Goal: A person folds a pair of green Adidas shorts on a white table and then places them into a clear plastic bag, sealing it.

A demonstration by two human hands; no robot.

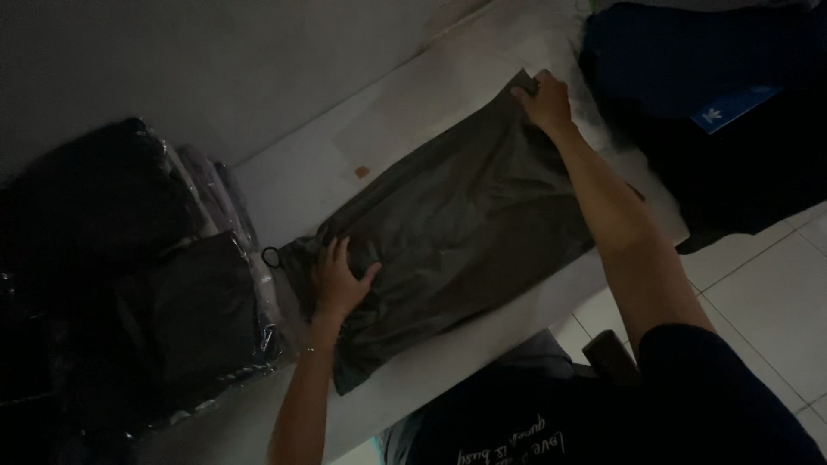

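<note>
Head view: dim light blurs left hand (pixel 338 280) on garment (pixel 448 215).

Very dim, underexposed, grainy view; dark left side nearly lost in shadow, paler floor tiles (pixel 767 284) at right.

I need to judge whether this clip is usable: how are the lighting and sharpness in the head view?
Head view: very dim and underexposed; the dark garment under the left hand and right hand shows only faint folds; the bagged clothes at left sink into shadow; the white surface is brightest; no glare, slightly soft.
</note>
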